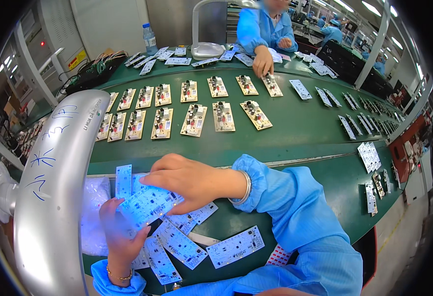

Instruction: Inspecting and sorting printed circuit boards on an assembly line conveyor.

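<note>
A white circuit board (150,204) is held up between my two hands, tilted, under bluish lamp light. My left hand (118,224) grips its left end between thumb and fingers; the hand is partly blurred. From above, my right hand (191,180) has its thumb and fingers closed on the board's right and upper edge. Beneath and around it lie several similar white boards, among them a loose board (236,246) at the right and another board (181,244) overlapping its neighbours. A narrow board (123,181) stands out just behind my left hand.
A silver lamp head (61,197) fills the left side, beside a clear plastic bag (95,217). Beyond the table seam, two rows of populated boards (193,120) sit on the green surface (295,135). A co-worker's hand (263,61) touches a board at the far side. A red-marked sheet (278,256) lies near my right sleeve.
</note>
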Demonstrator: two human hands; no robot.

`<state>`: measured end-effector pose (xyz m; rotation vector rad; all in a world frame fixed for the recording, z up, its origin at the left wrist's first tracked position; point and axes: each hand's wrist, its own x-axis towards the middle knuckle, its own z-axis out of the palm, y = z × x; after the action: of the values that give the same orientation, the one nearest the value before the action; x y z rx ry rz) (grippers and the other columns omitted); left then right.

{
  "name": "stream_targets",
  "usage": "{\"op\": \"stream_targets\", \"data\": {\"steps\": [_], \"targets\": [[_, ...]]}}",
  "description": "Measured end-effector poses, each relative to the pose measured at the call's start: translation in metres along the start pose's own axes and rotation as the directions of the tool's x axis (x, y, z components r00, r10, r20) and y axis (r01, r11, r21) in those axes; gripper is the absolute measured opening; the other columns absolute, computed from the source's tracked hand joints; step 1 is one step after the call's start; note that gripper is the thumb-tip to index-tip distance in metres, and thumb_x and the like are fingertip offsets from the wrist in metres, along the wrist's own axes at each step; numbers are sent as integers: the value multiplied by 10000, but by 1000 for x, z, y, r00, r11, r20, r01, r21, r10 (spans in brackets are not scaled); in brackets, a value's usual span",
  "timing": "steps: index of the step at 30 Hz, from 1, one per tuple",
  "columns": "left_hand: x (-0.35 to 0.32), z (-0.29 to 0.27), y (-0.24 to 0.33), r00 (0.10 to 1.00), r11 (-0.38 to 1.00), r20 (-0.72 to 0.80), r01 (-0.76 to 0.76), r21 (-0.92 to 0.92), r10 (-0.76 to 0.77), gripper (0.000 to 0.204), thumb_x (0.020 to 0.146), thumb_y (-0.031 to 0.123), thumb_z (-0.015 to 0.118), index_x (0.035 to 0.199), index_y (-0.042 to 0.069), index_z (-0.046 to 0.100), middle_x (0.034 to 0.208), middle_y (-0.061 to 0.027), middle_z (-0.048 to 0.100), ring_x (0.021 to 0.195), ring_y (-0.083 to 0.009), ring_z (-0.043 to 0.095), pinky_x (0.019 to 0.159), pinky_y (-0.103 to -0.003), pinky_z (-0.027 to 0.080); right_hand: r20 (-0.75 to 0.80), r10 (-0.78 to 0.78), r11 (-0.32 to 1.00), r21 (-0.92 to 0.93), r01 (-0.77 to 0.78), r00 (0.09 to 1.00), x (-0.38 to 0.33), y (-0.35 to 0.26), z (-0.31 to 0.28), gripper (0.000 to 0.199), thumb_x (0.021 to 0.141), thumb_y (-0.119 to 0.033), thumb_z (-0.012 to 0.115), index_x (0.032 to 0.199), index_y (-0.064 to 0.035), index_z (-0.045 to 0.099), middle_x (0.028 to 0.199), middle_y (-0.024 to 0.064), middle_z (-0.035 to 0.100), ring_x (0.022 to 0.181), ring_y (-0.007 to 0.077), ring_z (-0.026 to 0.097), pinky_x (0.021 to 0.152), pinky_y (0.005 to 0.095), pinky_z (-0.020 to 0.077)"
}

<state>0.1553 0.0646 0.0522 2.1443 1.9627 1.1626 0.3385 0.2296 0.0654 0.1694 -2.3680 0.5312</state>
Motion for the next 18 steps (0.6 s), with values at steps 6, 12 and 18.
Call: {"op": "stream_targets", "data": {"steps": [6,12,18], "targets": [[3,-1,7,1000,999,7,-22,-30,22,653,608,274,656,1126,-4,372,1107,-144,388,1066,-276,358,930,-392,260,22,7,999,46,-8,1000,-4,-3,-1,683,598,-240,688,1168,-14,387,1031,150,483,975,318,426,823,391,344],[0,-6,-3,995,991,37,-89,-97,93,837,585,242,676,1238,1,210,1098,-155,413,1046,-283,383,933,-410,252,27,-3,999,52,2,1000,-3,-4,-7,721,591,-286,700,1176,-12,380,1062,143,464,987,318,422,852,407,327],[-2,-3,0,977,979,-89,-190,67,196,884,597,198,671,1265,7,125,1112,-167,416,1049,-288,386,938,-413,245,-103,10,1000,-13,-11,995,-11,2,-12,759,619,-350,698,1202,-11,350,1059,150,454,982,320,423,860,415,321]]}}
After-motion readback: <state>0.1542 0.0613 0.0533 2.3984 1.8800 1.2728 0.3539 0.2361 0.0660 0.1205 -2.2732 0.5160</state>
